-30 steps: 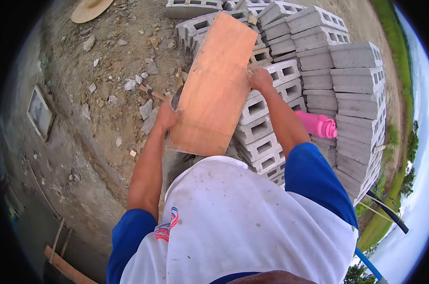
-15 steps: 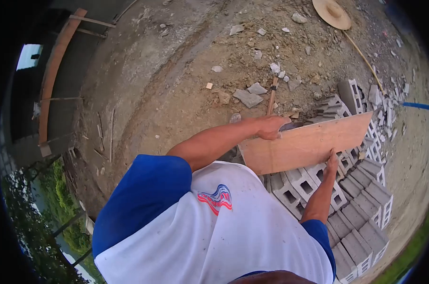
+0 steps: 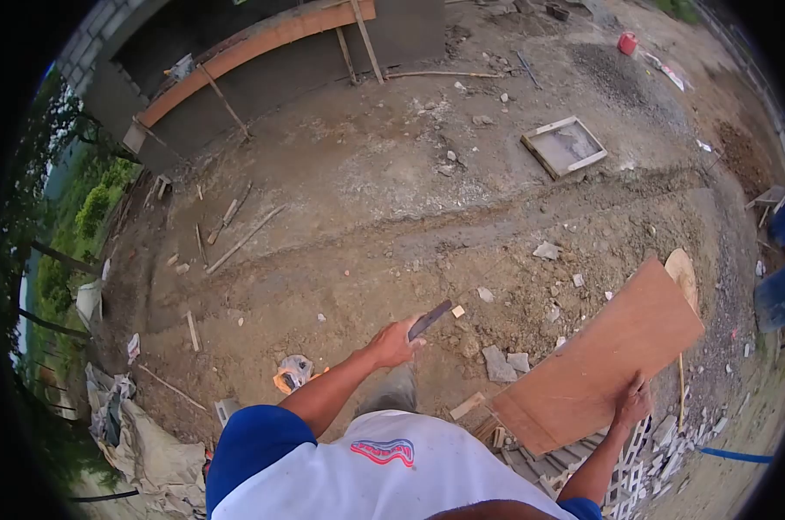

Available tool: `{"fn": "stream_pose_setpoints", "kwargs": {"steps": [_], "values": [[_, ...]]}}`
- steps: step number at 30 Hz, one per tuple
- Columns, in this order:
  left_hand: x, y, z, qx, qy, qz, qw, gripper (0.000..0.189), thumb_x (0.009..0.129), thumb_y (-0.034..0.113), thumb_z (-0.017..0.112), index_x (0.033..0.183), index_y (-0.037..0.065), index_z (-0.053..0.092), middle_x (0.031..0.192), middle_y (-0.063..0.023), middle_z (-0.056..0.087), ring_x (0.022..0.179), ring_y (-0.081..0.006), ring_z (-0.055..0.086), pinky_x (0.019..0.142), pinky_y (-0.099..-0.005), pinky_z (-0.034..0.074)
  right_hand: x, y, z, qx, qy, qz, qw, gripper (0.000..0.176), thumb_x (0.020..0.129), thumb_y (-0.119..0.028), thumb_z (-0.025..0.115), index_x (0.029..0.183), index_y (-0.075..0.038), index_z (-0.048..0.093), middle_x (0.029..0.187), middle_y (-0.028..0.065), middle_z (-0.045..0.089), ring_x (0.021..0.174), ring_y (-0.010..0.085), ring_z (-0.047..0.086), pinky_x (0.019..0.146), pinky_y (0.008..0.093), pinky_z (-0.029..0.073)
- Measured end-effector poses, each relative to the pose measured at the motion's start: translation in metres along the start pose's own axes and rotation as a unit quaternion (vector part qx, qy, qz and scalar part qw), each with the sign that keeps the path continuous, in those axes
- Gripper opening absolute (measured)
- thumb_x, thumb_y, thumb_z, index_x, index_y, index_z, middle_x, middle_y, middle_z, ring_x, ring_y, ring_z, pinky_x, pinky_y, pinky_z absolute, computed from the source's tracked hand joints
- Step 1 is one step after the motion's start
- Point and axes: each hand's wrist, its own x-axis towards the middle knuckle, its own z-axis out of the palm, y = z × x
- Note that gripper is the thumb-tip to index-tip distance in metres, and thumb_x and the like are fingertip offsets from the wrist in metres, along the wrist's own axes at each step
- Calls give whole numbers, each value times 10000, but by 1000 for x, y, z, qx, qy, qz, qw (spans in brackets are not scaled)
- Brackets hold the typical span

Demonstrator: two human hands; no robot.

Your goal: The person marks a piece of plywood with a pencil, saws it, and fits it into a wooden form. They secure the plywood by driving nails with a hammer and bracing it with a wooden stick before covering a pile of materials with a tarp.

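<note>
My left hand [image 3: 396, 344] is closed around a dark, flat, bar-like tool [image 3: 430, 320] whose exact kind I cannot make out. It points up and to the right over the bare ground, close to a small pale block [image 3: 458, 311]. To the right, my right hand [image 3: 635, 400] grips the lower right edge of a reddish plywood board [image 3: 596, 360], held tilted above a stack of grey concrete blocks [image 3: 622, 496]. The board hides much of the stack and part of a straw hat [image 3: 684, 276]. My two hands are well apart.
Broken stone slabs [image 3: 498, 364] and a plastic bag [image 3: 295, 371] lie on the dirt. Farther off are a framed wooden tray [image 3: 605, 156], a red container [image 3: 627, 42] and a propped plank [image 3: 262, 54] along a wall. A blue drum [image 3: 775, 297] stands at right.
My view has swung left. The left hand with the dark tool has moved away from the plywood board. My right hand still holds the board, which is now tilted up more steeply.
</note>
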Motion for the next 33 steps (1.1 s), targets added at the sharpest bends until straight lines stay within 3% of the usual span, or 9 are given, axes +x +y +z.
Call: {"fn": "stream_pose_setpoints", "kwargs": {"steps": [3, 7, 10, 12, 15, 18, 21, 27, 33], "values": [[-6, -54, -85, 5, 80, -85, 993, 521, 831, 236, 666, 1286, 41, 503, 924, -226, 650, 874, -368, 645, 766, -426, 492, 40, -84, 20, -114, -86, -94, 985, 508, 938, -506, 472, 805, -62, 680, 750, 175, 648, 765, 405, 598, 697, 500, 475], [-4, -87, -200, -90, 152, -184, 967, 481, 821, 234, 673, 1239, 37, 540, 811, -174, 644, 736, -275, 642, 689, -374, 494, 59, -167, 56, -98, -93, -196, 971, 429, 916, -437, 529, 778, -43, 628, 767, 183, 633, 778, 403, 597, 731, 486, 473], [7, -83, -278, -87, 301, -126, 941, 493, 820, 226, 673, 1256, 43, 534, 747, -139, 626, 668, -203, 607, 656, -331, 482, 66, -212, 79, -83, -132, -229, 961, 388, 911, -395, 547, 793, -33, 617, 790, 197, 636, 788, 407, 600, 743, 484, 471], [18, -76, -323, -68, 391, -48, 917, 673, 796, 211, 692, 1382, 43, 407, 808, -134, 638, 683, -180, 593, 664, -310, 478, 77, -236, 111, -69, -152, -250, 954, 372, 906, -384, 560, 788, -36, 614, 780, 207, 632, 783, 413, 600, 727, 495, 471], [47, -63, -374, -166, 436, 84, 881, 906, 756, 189, 716, 1484, 41, 197, 917, -158, 649, 765, -223, 623, 724, -327, 492, 95, -282, 165, -70, -221, -236, 944, 350, 897, -369, 576, 782, -41, 614, 778, 214, 630, 763, 419, 599, 697, 511, 468], [115, -110, -390, 15, 501, 71, 863, 1031, 724, 148, 723, 1506, 38, 60, 1063, -213, 629, 905, -299, 636, 818, -359, 487, 119, -355, 209, -100, -290, -229, 924, 337, 911, -371, 545, 881, -51, 646, 864, 199, 660, 806, 400, 637, 695, 509, 498], [173, -136, -379, 41, 519, -44, 853, 1034, 704, 125, 720, 1509, 44, 75, 1157, -262, 597, 1033, -373, 616, 902, -393, 467, 147, -423, 291, 3, -292, -252, 923, 312, 901, -355, 561, 874, -52, 628, 826, 208, 644, 783, 416, 618, 682, 523, 479], [262, -219, -356, 39, 176, -397, 900, 1055, 678, 161, 689, 1513, 57, 53, 1148, -277, 615, 1106, -408, 579, 954, -452, 456, 209, -560, 417, 53, -275, -225, 933, 274, 905, -325, 562, 879, -60, 623, 850, 232, 630, 829, 430, 598, 708, 528, 469], [352, -231, -391, 34, -6, -483, 875, 1028, 691, 253, 674, 1500, -3, 93, 1182, -267, 606, 1139, -386, 571, 998, -427, 439, 306, -722, 519, 113, -263, -235, 929, 271, 899, -304, 568, 891, -37, 621, 848, 232, 645, 830, 450, 604, 712, 534, 469]]}}
